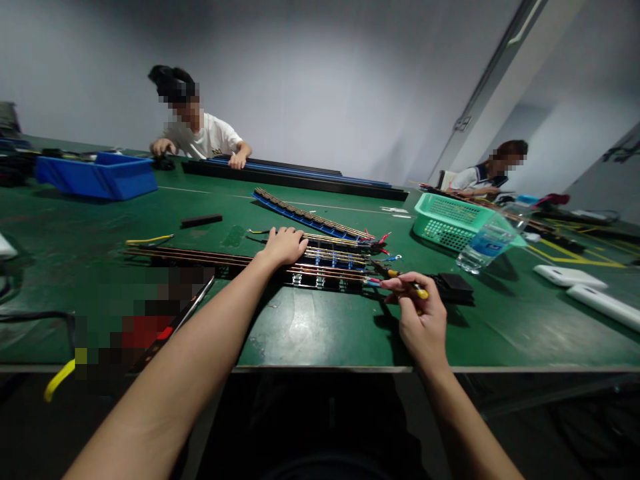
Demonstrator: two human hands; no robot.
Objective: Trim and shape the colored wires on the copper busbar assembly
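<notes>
Long copper-coloured rods on black and blue strips (325,275) lie across the green table in front of me. My left hand (285,247) rests flat on top of them, fingers stretched out. At their right end, coloured wires (373,283) stick out. My right hand (420,307) is closed around a pair of pliers (395,273) with yellow and dark handles, whose dark tip points at the wire ends. A small wire lug (397,258) shows just behind the pliers. Beyond lies another blue strip with rods (310,215), slightly curved.
A blue bin (100,179) stands at the far left. On the right are a green basket (445,223), a water bottle (483,248), a black block (455,289) and white devices (570,276). Two people work across the table, one beside long black channels (300,177).
</notes>
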